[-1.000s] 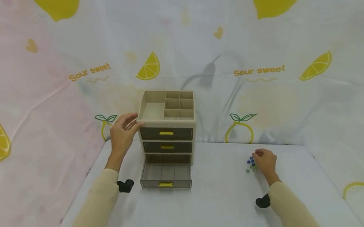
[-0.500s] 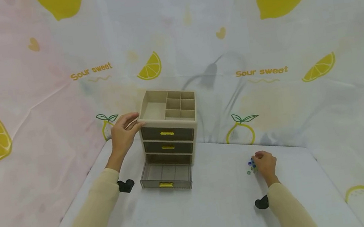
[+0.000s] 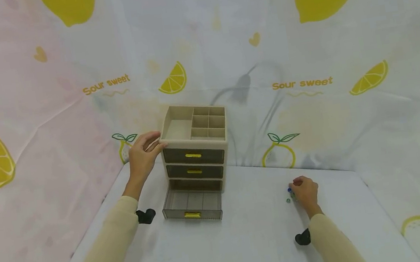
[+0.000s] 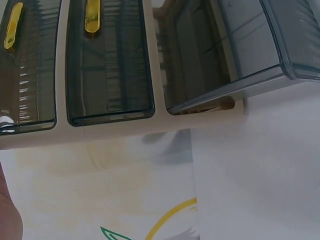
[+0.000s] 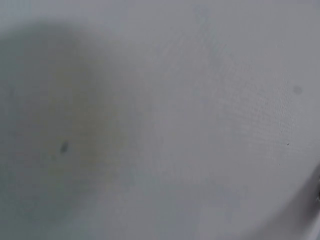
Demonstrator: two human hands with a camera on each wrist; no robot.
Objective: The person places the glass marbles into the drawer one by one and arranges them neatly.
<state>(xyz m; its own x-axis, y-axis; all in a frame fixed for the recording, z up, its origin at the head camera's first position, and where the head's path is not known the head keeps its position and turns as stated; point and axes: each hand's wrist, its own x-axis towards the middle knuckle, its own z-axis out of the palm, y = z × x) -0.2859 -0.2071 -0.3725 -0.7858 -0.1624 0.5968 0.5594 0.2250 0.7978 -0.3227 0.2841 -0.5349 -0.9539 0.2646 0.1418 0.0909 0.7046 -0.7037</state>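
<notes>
A beige desktop drawer organizer (image 3: 194,141) stands toward the back of the table in the head view. Its bottom drawer (image 3: 191,202), smoky and see-through, is pulled out with nothing inside; the two drawers above are closed. At the organizer's upper left front corner my left hand (image 3: 142,157) grips the rim, thumb in front and fingers along the side. To the right, my right hand (image 3: 306,192) bends over a small cluster of blue and green glass beads (image 3: 289,190), its fingertips pinching among them. The fingers partly hide the beads.
Black wrist mounts (image 3: 146,216) hang at both wrists, low over the white table (image 3: 247,232). Lemon-printed cloth (image 3: 232,57) rises behind the table and along its sides. The open drawer's clear wall (image 4: 240,87) juts forward in the left wrist view.
Fewer blue beads show by my right fingertips than before, and that hand has shifted very slightly toward them. My left hand stays at the organizer's corner; the drawers have not moved.
</notes>
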